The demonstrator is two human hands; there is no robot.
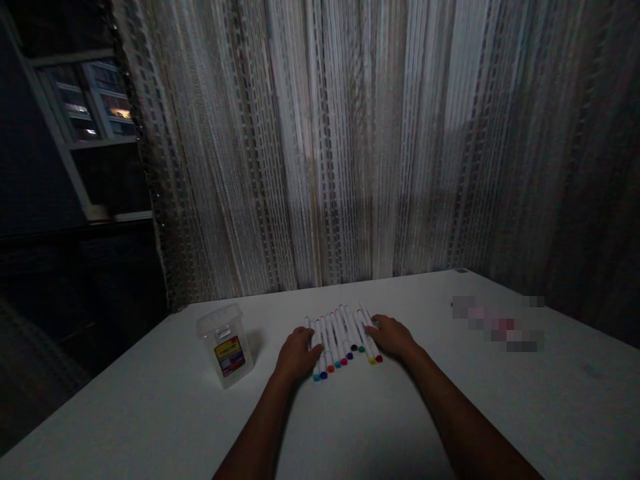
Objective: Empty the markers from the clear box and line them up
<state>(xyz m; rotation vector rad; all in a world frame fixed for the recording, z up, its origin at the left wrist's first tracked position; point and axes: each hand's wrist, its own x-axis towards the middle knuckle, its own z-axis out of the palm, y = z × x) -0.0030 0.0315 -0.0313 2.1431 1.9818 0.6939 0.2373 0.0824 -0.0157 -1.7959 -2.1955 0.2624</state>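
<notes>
A row of white markers (336,337) with coloured caps lies side by side on the white table, caps pointing toward me. My left hand (299,353) is at the row's left end, its thumb and fingers around the outermost markers, which have light blue and dark blue caps. At the opposite end, my right hand (394,335) has its thumb and fingertips against the red-capped marker (371,333). A yellow-capped marker lies just beside that one. The caps form an uneven line, those in the middle lying farther from me. The undersides of my fingers are hidden.
A clear plastic container (227,347) with a yellow and dark label stands left of the markers on the white table (150,413). Something pinkish and pixelated (493,323) lies at the right. A striped string curtain (320,147) hangs behind the table. The room is dim.
</notes>
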